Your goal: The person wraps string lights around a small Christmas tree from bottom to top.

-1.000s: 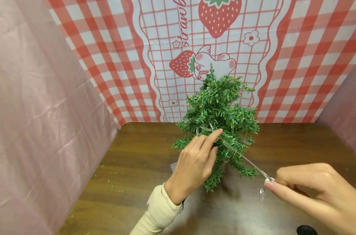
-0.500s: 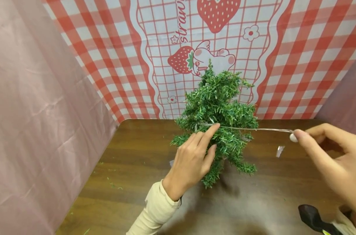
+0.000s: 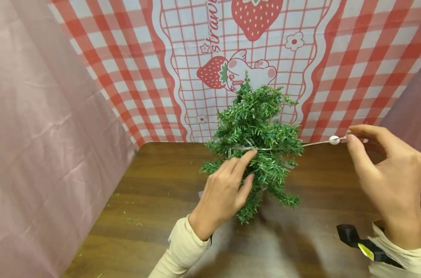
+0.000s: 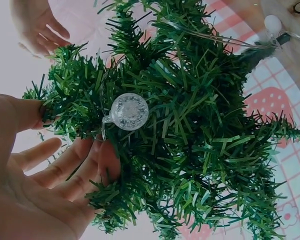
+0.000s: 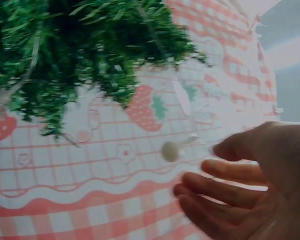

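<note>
A small green artificial tree stands on the wooden table. My left hand rests at its front left, index finger stretched over the branches where a thin wire crosses. In the left wrist view a clear round bulb hangs beside those fingertips. On the right, my right hand pinches the wire of a string of lights between thumb and index finger, just beyond a white round bulb. The wire runs nearly level from the tree to that hand. In the right wrist view the bulb hangs near the fingertips.
A red-and-white checked cloth with strawberries hangs behind the tree, and a pink cloth on the left. Green needle scraps lie on the table. A black wrist camera mount sits at the right sleeve.
My right hand has moved up and back on the right, lifting the wire from a downward slant to nearly level. The bulb now shows ahead of the fingers. The left hand has hardly moved.
</note>
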Motion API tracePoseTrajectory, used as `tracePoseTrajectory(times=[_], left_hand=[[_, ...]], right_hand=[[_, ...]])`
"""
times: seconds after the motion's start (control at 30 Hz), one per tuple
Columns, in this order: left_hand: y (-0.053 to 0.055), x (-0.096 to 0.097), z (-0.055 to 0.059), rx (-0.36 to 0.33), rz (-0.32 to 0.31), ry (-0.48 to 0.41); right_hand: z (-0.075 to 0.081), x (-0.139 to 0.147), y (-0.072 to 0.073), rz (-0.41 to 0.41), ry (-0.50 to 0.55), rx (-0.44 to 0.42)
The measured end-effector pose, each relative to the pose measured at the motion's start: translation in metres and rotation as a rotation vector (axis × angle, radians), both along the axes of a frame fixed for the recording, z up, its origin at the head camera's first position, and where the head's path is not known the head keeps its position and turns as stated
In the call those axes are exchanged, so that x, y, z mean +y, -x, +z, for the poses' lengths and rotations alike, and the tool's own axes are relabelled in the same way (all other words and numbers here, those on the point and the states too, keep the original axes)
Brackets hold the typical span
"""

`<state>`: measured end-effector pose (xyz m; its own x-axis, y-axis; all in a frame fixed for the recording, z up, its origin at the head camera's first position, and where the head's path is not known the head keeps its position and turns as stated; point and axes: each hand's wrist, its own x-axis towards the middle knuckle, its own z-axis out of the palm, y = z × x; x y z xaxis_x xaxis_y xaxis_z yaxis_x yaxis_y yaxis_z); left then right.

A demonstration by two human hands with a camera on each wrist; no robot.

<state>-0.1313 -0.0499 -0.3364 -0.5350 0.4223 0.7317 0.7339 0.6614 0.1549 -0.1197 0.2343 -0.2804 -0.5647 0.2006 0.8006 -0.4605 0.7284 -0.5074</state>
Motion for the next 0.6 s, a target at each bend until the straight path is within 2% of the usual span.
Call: tracePoseTrajectory(times=[0.13,0.27,0.43,0.53,0.6], left_hand=[[-0.002,0.002,-0.004,-0.002,-0.001,0.01],[-0.002,0.001,-0.004,-0.004,-0.008,0.013],[-0.001,0.0,-0.002,-0.018,-0.025,0.016],[-0.001,-0.002,-0.003,-0.036,-0.023,0.021],[-0.001,-0.005,-0.005,-0.052,-0.024,0.025]], right_hand=[[-0.003,-0.001,0.01,0.054,0.135,0.065],[-0.002,-0.001,0.021,0.161,0.273,0.151],[0.008,-0.004,0.039,0.24,0.333,0.192],[0.016,-0.008,0.052,0.303,0.333,0.179],[0.022,-0.011,0.062,0.372,0.347,0.165]])
